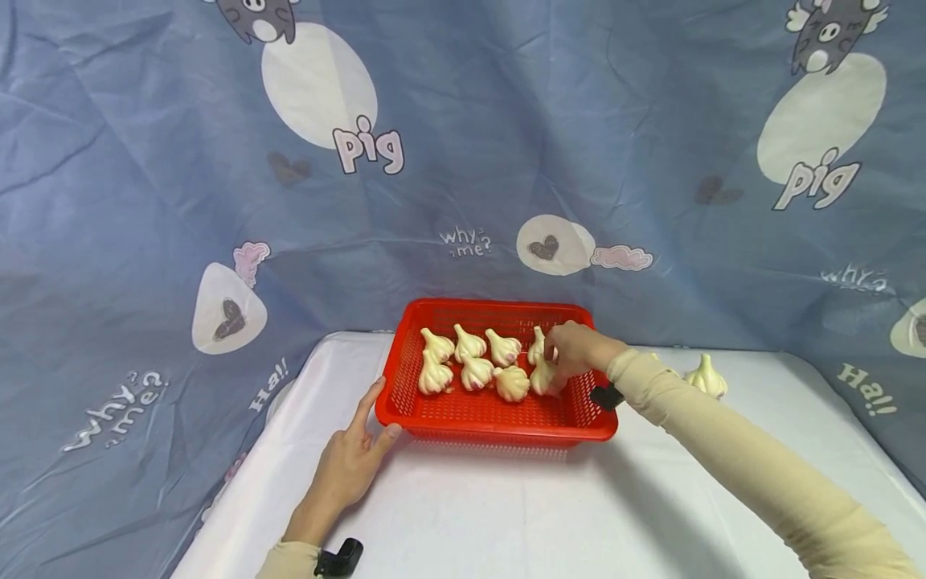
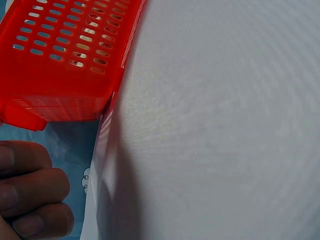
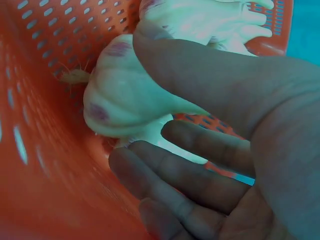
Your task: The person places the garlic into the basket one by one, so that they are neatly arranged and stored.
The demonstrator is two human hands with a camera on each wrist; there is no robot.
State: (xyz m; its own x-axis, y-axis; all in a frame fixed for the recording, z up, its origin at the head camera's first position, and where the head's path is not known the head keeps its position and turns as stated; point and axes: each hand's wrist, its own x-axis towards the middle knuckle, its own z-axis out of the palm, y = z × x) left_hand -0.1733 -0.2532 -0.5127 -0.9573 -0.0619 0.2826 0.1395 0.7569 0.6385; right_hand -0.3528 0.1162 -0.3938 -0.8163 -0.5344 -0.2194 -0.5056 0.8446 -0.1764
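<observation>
A red perforated plastic basket (image 1: pixel 492 422) stands on the white-covered table, with several garlic bulbs (image 1: pixel 477 373) in two rows inside. My left hand (image 1: pixel 350 465) holds its front left corner between thumb and forefinger; in the left wrist view the other fingers (image 2: pixel 37 196) are curled, apart from the basket wall. Inside the basket's right part, my right hand (image 1: pixel 579 350) is at a garlic bulb (image 1: pixel 541 376). The right wrist view shows this bulb (image 3: pixel 125 90) between the thumb and the loosely bent fingers, which do not close round it. Another bulb lies partly hidden behind the hand.
Right of the basket a garlic bulb (image 1: pixel 706 378) rests on the table (image 1: pixel 477 515). Beside it, another pale tip shows behind the right sleeve (image 1: pixel 745 458). A blue printed cloth (image 1: pixel 434 193) hangs behind the table and along its sides.
</observation>
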